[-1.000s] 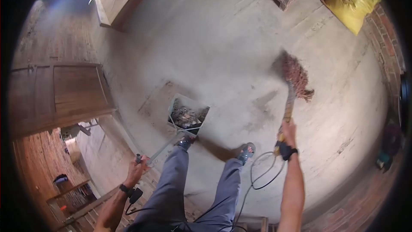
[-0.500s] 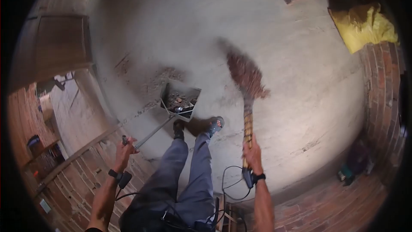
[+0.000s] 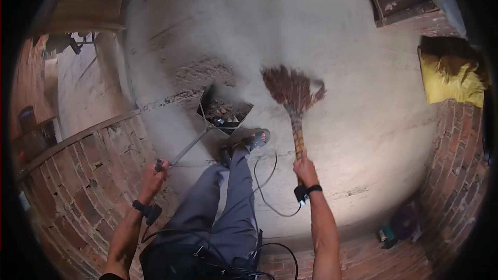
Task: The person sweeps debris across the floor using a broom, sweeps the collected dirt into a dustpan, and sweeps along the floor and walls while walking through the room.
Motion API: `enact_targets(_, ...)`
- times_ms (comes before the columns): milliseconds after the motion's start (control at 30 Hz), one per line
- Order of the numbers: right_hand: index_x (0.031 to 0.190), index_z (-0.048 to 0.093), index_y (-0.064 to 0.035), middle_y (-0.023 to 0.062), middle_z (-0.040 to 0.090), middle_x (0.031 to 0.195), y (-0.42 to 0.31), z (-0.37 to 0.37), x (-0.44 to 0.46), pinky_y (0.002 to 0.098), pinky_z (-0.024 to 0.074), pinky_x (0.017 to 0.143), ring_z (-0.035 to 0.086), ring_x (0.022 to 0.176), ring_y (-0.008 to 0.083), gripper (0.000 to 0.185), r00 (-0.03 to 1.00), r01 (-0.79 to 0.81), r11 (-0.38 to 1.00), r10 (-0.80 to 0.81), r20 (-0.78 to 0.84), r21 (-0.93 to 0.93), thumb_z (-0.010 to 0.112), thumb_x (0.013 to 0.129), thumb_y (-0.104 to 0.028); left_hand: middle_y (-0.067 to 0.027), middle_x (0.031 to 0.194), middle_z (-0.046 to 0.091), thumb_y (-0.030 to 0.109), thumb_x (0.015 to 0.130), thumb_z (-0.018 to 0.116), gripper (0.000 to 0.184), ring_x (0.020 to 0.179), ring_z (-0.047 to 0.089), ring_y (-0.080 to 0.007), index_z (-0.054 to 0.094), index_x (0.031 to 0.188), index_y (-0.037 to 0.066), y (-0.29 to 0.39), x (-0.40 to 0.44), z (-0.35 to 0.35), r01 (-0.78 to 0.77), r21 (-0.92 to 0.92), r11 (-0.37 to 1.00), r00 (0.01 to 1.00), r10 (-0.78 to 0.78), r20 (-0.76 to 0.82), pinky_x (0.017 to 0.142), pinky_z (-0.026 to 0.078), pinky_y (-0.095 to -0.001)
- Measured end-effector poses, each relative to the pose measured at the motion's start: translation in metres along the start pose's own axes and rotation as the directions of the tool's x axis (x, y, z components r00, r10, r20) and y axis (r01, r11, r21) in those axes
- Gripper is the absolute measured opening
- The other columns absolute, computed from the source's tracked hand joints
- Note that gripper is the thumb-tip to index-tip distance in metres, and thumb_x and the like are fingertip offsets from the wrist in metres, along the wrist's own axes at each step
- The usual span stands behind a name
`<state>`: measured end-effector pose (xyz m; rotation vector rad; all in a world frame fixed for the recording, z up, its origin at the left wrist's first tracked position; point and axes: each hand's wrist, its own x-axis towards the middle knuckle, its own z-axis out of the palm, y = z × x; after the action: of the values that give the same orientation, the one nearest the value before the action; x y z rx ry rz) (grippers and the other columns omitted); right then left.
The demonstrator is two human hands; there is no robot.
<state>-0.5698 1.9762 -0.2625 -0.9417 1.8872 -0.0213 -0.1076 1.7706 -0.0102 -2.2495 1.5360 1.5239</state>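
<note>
Your R hand (image 3: 306, 171) gripped the broom (image 3: 291, 91), your L hand (image 3: 154, 177) the dustpan (image 3: 227, 130) w/ debris (image 3: 224, 110), near your 2 feet (image 3: 257, 138).

Left hand (image 3: 154, 177) grips the dustpan (image 3: 224, 111), debris inside; our right hand (image 3: 306, 170) holds a broom (image 3: 291, 91).

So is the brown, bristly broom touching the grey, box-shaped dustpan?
Apart. The head view shows bare floor between the broom and the dustpan.
</note>
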Motion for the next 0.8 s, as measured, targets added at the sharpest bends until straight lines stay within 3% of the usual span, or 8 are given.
enact_targets(267,0.150,0.030,-0.0033,0.0297,0.068,0.083,0.017,-0.058,-0.079,0.0570,0.0540,0.069,0.066,0.077,0.0492,0.071,0.990,-0.036,0.994,0.050,0.135,-0.102,0.061,0.089,-0.024,0.0024,0.067,0.058,0.036,0.100,0.061,0.035,0.060,0.052,-0.0067,0.068,0.093,0.003,0.006,-0.014,0.023,0.018,0.028,0.999,0.999,-0.017,-0.038,0.056,0.043,-0.0262)
enact_targets(433,0.152,0.031,-0.0062,0.0274,0.068,0.078,-0.005,-0.091,-0.062,0.0558,0.0541,0.065,0.067,0.071,0.0462,0.072,0.986,0.148,0.969,-0.130,0.103,-0.196,0.062,0.089,-0.024,-0.0009,0.058,0.048,0.040,0.100,0.060,0.042,0.056,0.044,-0.0122,0.063,0.081,0.003,-0.034,-0.014,0.032,0.001,0.055,0.998,0.993,0.005,-0.116,0.053,0.040,-0.0339)
enact_targets(567,0.152,0.034,-0.0064,0.0233,0.069,0.075,-0.072,-0.126,-0.004,0.0530,0.0547,0.063,0.068,0.067,0.0419,0.071,0.952,0.305,0.880,-0.275,0.131,-0.365,0.059,0.088,-0.022,-0.0068,0.060,0.048,0.038,0.100,0.059,0.043,0.057,0.045,-0.0142,0.059,0.079,0.001,0.011,-0.031,0.018,-0.003,0.084,0.996,0.991,0.014,-0.130,0.055,0.041,-0.0355)
enact_targets(600,0.152,0.036,-0.0068,0.0220,0.069,0.076,-0.071,-0.067,0.010,0.0522,0.0550,0.063,0.069,0.068,0.0403,0.069,0.936,0.344,0.834,-0.340,0.089,-0.431,0.059,0.088,-0.022,-0.0068,0.060,0.048,0.038,0.100,0.059,0.043,0.057,0.045,-0.0142,0.059,0.079,0.001,-0.057,-0.034,0.034,-0.046,0.060,0.997,0.984,0.055,-0.168,0.055,0.041,-0.0355)
enact_targets(667,0.150,0.042,-0.0083,0.0192,0.071,0.081,-0.089,-0.049,0.048,0.0494,0.0557,0.063,0.071,0.071,0.0362,0.064,0.914,0.379,0.748,-0.394,0.095,-0.545,0.056,0.089,-0.019,-0.0010,0.070,0.059,0.041,0.100,0.060,0.041,0.064,0.059,-0.0107,0.070,0.094,0.002,-0.066,-0.032,0.035,-0.013,0.146,0.989,0.989,0.034,-0.141,0.060,0.050,-0.0298)
enact_targets(700,0.148,0.044,-0.0079,0.0193,0.071,0.083,-0.101,-0.035,0.055,0.0474,0.0562,0.063,0.072,0.074,0.0368,0.059,0.897,0.417,0.706,-0.422,0.132,-0.572,0.056,0.091,-0.018,-0.0010,0.070,0.059,0.041,0.100,0.060,0.041,0.064,0.059,-0.0107,0.070,0.094,0.002,-0.068,-0.034,0.038,-0.023,0.131,0.991,0.985,0.045,-0.167,0.060,0.050,-0.0298)
enact_targets(767,0.145,0.044,-0.0076,0.0180,0.071,0.082,-0.103,-0.027,0.059,0.0477,0.0567,0.063,0.072,0.073,0.0358,0.055,0.858,0.476,0.625,-0.486,0.169,-0.619,0.056,0.092,-0.018,-0.0076,0.069,0.056,0.036,0.099,0.061,0.036,0.060,0.048,-0.0135,0.066,0.088,0.002,-0.061,-0.063,0.047,0.075,-0.157,0.985,0.973,-0.107,-0.206,0.060,0.045,-0.0341)
enact_targets(800,0.144,0.044,-0.0076,0.0170,0.072,0.081,-0.094,-0.023,0.060,0.0476,0.0568,0.063,0.072,0.073,0.0350,0.056,0.876,0.442,0.662,-0.464,0.132,-0.606,0.059,0.090,-0.017,-0.0054,0.067,0.056,0.036,0.099,0.061,0.036,0.061,0.051,-0.0123,0.067,0.090,0.002,-0.079,-0.076,0.046,0.096,-0.061,0.993,0.973,-0.107,-0.206,0.059,0.045,-0.0336)
